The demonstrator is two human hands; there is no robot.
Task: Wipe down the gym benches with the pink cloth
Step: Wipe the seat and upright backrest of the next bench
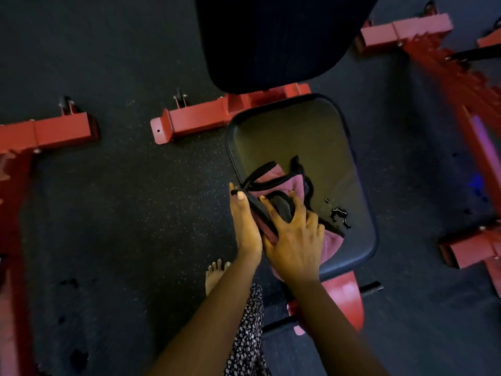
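Observation:
A pink cloth with black edging (273,183) lies bunched on the near left part of a black bench seat pad (306,131). My left hand (245,226) lies at the seat's left edge, its thumb and fingers pinching the cloth's black hem. My right hand (292,237) sits on top of the cloth with fingers curled into its folds. The black backrest pad (271,36) rises beyond the seat. A few small dark marks (339,213) show on the seat to the right of my right hand.
The bench's red steel frame (195,120) crosses the dark speckled rubber floor. Other red bench frames stand at the left (54,131) and at the right (466,85). My bare foot (215,275) stands on the floor left of the seat.

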